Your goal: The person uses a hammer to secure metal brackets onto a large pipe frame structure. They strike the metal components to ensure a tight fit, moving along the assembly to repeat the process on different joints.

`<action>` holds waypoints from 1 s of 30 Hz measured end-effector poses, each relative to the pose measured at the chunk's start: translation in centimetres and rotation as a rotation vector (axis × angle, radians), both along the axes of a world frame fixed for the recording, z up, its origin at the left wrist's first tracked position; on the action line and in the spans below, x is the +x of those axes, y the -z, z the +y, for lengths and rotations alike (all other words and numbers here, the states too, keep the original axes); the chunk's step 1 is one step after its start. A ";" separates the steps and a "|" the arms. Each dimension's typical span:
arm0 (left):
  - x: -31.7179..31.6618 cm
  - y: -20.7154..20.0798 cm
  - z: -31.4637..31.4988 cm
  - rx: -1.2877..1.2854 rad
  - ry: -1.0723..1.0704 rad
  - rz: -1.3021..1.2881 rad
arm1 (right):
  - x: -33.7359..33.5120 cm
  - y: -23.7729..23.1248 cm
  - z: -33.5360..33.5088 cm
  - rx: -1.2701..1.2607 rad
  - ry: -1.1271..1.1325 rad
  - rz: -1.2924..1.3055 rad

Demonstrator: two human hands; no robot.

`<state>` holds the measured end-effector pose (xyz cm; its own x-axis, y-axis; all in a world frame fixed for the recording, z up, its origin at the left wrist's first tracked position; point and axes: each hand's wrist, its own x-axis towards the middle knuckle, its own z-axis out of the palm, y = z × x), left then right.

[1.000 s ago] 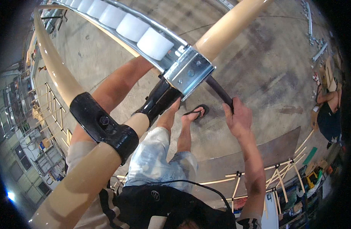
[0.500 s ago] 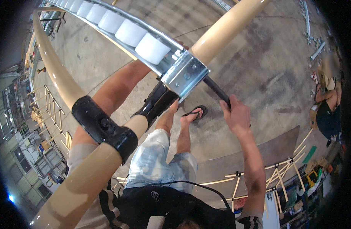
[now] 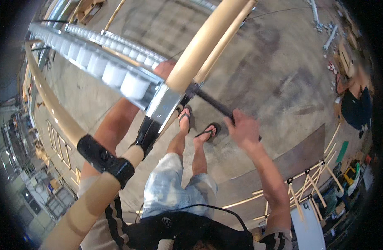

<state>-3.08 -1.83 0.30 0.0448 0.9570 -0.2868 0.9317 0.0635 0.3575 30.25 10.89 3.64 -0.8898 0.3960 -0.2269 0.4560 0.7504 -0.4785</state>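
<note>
My right hand (image 3: 245, 130) is closed around the long dark handle (image 3: 216, 104) of a hammer-like tool. Its dark head end lies beside the metal end bracket (image 3: 163, 106) of a roller track (image 3: 95, 62) with white rollers. That bracket sits across a beige pipe frame, next to a black pipe joint (image 3: 147, 135). My left hand (image 3: 165, 68) is behind the track near the bracket, its fingers mostly hidden by the track and a beige pipe (image 3: 204, 46). Another black joint (image 3: 104, 156) links the pipes nearer my body.
A second roller track (image 3: 120, 48) runs beyond the first. Beige pipe frames (image 3: 310, 183) with black joints stand on the floor at the lower right. A person (image 3: 356, 106) sits at the far right among boxes; metal rails (image 3: 331, 38) lie nearby. A brown sheet (image 3: 291, 154) covers part of the floor.
My view has shifted, and the track and bracket now appear farther left and lower. The tool's dark head end has come into sight beside the bracket; my right hand still grips its handle.
</note>
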 end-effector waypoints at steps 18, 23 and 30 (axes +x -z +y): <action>8.9 -4.9 -10.2 0.281 -0.866 -0.022 | 11.2 0.7 8.9 -0.514 0.786 0.136; 23.0 -2.4 -28.9 -0.051 -1.741 -0.060 | 5.7 4.1 16.0 -0.586 0.840 0.200; 27.4 -9.5 -8.9 -0.641 -1.458 -0.029 | -1.0 6.5 23.6 -0.767 0.830 0.353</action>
